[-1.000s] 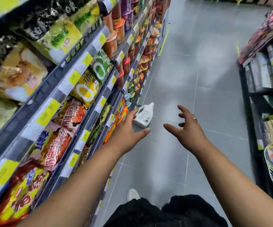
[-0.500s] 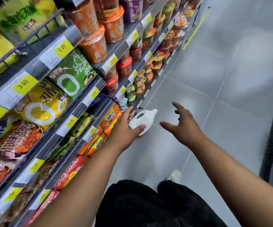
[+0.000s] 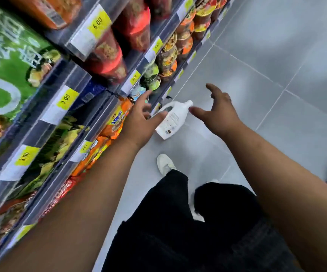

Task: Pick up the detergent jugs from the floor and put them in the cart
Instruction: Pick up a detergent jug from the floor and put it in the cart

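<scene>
The detergent jug (image 3: pixel 173 119) lies on the floor (image 3: pixel 256 95) (just beside the shelf (image 3: pixel 107 99)); left hand (image 3: pixel 139 122) and right hand (image 3: pixel 219 112) hover near it, fingers spread, empty

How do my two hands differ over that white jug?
The left hand reaches in on the shelf side, its thumb over the jug handle; the right hand is on the aisle side, by the cap. The right hand wears a ring; the left shows none. Both are open, gripping nothing.
</scene>
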A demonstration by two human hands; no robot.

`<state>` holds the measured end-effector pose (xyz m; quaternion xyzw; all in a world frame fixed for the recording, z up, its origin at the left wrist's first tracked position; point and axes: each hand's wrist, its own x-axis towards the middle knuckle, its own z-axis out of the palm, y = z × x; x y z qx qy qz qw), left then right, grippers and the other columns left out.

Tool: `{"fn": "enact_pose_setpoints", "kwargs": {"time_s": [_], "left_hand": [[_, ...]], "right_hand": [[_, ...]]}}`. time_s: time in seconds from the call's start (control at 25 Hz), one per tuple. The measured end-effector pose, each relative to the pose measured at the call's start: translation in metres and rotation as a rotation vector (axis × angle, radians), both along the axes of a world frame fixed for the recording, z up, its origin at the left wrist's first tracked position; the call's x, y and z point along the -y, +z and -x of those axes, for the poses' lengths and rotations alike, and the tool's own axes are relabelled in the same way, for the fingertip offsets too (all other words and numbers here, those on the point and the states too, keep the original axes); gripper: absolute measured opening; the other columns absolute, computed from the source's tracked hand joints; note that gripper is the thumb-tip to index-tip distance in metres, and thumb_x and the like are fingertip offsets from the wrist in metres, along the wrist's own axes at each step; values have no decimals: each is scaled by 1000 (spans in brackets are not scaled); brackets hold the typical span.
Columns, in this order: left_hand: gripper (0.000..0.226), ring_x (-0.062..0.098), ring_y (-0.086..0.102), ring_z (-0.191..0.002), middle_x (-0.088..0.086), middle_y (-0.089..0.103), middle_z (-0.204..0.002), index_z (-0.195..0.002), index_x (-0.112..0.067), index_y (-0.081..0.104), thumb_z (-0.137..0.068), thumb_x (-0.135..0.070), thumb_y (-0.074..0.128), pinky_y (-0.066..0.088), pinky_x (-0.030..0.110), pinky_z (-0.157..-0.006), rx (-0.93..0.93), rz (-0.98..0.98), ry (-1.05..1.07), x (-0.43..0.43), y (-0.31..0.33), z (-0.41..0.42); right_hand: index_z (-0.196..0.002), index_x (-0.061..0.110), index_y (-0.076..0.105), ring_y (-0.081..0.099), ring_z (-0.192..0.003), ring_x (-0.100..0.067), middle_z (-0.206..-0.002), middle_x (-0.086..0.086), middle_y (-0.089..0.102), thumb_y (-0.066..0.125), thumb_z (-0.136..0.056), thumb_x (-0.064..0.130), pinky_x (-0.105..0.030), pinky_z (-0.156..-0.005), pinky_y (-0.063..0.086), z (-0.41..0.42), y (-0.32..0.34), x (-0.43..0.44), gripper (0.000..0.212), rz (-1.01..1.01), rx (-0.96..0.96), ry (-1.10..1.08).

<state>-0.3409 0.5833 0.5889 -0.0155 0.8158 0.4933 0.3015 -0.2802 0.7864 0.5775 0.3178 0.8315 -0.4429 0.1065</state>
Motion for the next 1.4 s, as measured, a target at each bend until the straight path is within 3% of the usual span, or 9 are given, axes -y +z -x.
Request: {"fn": "enact_pose_setpoints", "kwargs": {"time_s": [0.24,0.48,0.64,0.84,1.04,1.24,1.32,1.4], "left_hand": [[62,14,55,-112,4,51,-122,-141,-32,43,-85,-29,72,43,14,-82,39,83,87,-22,-129,34],[59,13,55,-106,0,51,-117,-136,-35,48,-84,-33,73,44,24,-91,10,162,27,-34,-299,44],[62,9,50,-104,-5,50,-113,-140,-28,46,-84,-28,73,39,18,-89,-61,236,-21,-45,-397,52],[67,11,47,-115,3,48,-132,-138,-31,47,-78,-35,78,36,24,-103,-140,293,-37,-52,-497,47],[62,22,43,-129,1,46,-134,-135,-33,50,-79,-44,74,34,35,-110,-167,453,-11,-33,-571,64],[59,20,36,-133,-8,43,-141,-131,-31,55,-79,-53,70,24,33,-114,-312,547,-89,-25,-616,73],[67,20,31,-135,-9,39,-144,-132,-38,50,-73,-63,70,22,38,-115,-276,571,-38,-20,-623,69],[76,21,36,-129,-4,36,-136,-132,-44,45,-65,-64,75,31,37,-112,-163,509,96,-15,-622,68]], "right_hand": [[-148,31,30,38,-135,-25,-145,-11,36,69,-83,44,-30,-104,32,41,-123,-36,78,1,54,64],[-147,29,32,42,-130,-19,-142,-11,37,69,-84,43,-24,-104,31,67,-283,-54,75,31,73,152],[-146,29,34,44,-127,-19,-142,-10,37,69,-83,42,-24,-104,33,71,-391,-59,73,43,79,155],[-147,32,29,46,-122,-19,-142,-11,37,69,-84,43,-19,-89,30,71,-512,-54,76,142,131,53],[-148,42,23,46,-105,-21,-141,-13,37,68,-82,51,-26,-93,35,93,-582,-50,81,218,120,-1],[-143,46,28,49,-90,-12,-135,-8,44,69,-78,58,-23,-88,38,113,-626,-49,78,221,31,-37],[-141,46,30,49,-86,-4,-134,-9,44,71,-76,58,-24,-91,41,111,-635,-48,78,224,-14,-29],[-138,46,33,50,-90,-1,-133,-9,43,74,-74,56,-26,-95,43,110,-640,-47,77,241,-56,-56]]}}
